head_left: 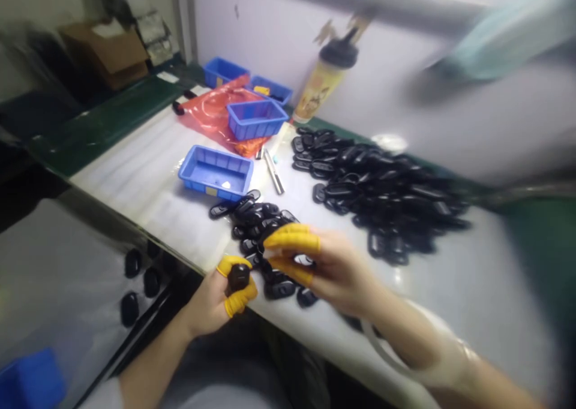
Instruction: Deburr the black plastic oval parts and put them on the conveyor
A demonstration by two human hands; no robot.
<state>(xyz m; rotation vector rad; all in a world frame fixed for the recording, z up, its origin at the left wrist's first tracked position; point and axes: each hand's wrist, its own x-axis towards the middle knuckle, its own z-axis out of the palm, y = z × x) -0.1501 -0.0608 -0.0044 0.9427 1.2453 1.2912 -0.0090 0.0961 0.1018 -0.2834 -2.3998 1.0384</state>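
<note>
Yellow finger cots (291,238) on both hands here, and the left hand (209,304) has its capped thumb and finger closed tight on a small black oval piece (239,277), held just off the bench edge! Over to the right hand (335,274), fingers curled in, two capped fingers gripping a second black piece (303,260) with a pale glint on it, close beside the left hand. Right beneath them sits a heap of the same black oval pieces (265,229), spread across the white workbench (148,208), and further right lies a much bigger heap (373,193). Above the hands, a blue plastic tray (215,172) sits against the small heap, with a slim metal tool (273,171) just beside it. Behind those, another blue tray (257,119) rests on a red plastic bag (216,112), two more blue trays (225,71) line the back, and a yellow drink bottle (324,79) stands by the wall. Down at the lower left, three more black pieces (132,263) lie below the bench edge
</note>
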